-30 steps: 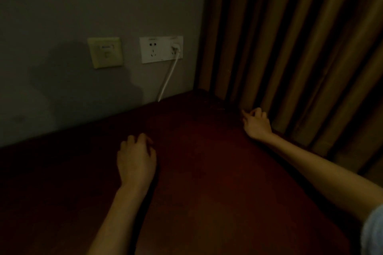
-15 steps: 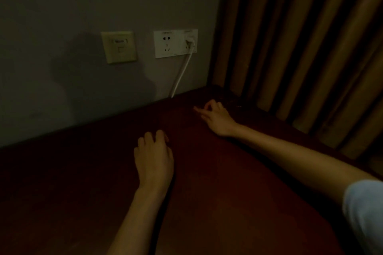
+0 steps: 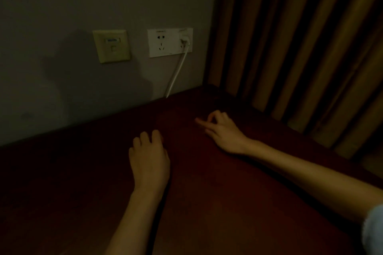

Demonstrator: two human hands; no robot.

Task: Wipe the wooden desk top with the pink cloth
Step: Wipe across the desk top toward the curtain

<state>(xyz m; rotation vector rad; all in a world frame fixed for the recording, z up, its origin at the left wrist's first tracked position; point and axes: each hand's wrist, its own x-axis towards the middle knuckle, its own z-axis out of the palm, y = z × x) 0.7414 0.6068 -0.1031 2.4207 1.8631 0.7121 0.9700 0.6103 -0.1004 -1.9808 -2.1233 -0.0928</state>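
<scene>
The dark reddish-brown wooden desk top [image 3: 207,203] fills the lower half of the dim view. My left hand [image 3: 150,161] rests palm down on it near the middle, fingertips bent onto the wood, holding nothing that I can see. My right hand [image 3: 222,132] lies further back and to the right, with its index finger pointing left and its thumb meeting a curled finger. In this low light I cannot make out a pink cloth anywhere, and I cannot tell whether one is pinched under the right hand.
A grey wall [image 3: 83,6] backs the desk, carrying a yellowish data socket plate [image 3: 112,45] and a white power outlet [image 3: 170,42]. A white cable [image 3: 176,74] runs from the outlet's plug down behind the desk. Brown curtains [image 3: 300,37] hang along the right edge.
My right hand has slid left across the desk, from the curtain-side edge toward the middle. The left hand stayed on the desk while the view shifted slightly.
</scene>
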